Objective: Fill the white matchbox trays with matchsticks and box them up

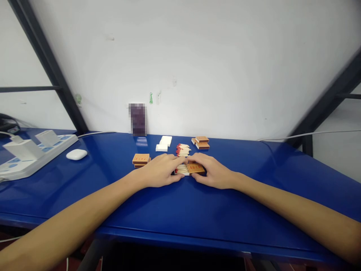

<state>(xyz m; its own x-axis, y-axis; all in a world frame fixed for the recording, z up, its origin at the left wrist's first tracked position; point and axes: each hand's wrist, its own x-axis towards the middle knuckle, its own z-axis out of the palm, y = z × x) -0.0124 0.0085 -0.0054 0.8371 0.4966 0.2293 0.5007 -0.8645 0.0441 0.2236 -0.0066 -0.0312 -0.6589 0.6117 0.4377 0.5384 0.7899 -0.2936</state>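
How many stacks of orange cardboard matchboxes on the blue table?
2: near matchbox stack beside the left hand; far matchbox stack beyond the right hand. Others may be hidden.

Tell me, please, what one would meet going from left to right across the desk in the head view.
Power strip, white rounded case, left matchbox stack, white box-like pieces, loose matches, far matchbox stack.

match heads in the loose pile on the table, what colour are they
Red; the match heads show in the head view.
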